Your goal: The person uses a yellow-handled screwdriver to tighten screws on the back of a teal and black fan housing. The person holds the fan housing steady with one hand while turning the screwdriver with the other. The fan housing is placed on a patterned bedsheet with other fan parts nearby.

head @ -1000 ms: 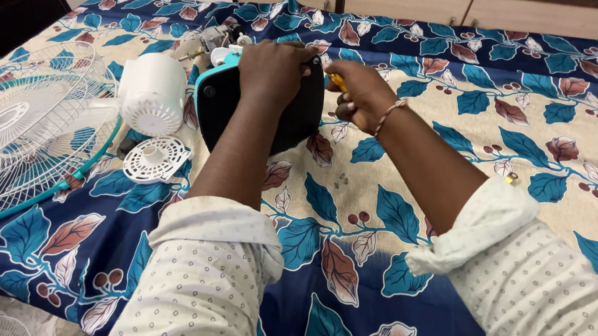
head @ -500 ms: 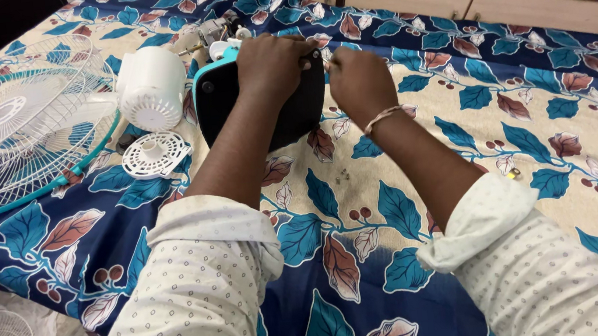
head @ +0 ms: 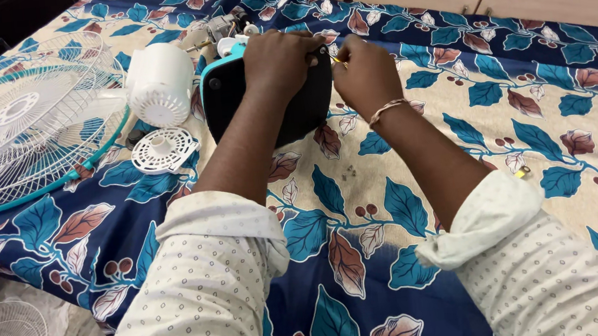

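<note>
Since the earlier frame, the right hand (head: 365, 72) has closed in on the top right corner of the fan base, its fingertips now meeting those of the left hand (head: 280, 57). Right hand state: fingers curled shut around a yellow-handled screwdriver (head: 337, 59), of which only a short yellow stub shows between the two hands. Left hand state: clamped over the top edge of the black and teal fan base (head: 274, 111), fingers wrapped over it, holding it upright on its edge.

The fan base stands near the far left part of the bed, on the floral bedsheet (head: 530, 114). Directly left of it lies the white motor housing (head: 160, 82); a round white vented cap (head: 161, 150) lies just in front of that. The wire fan guard with teal rim (head: 20, 123) rests at the left edge. Several small screws (head: 348, 172) lie loose on the sheet between the forearms.

Judged progress: disassembly is well advanced, guard, housing and cap being off. Work at the base corner appears unfinished.
</note>
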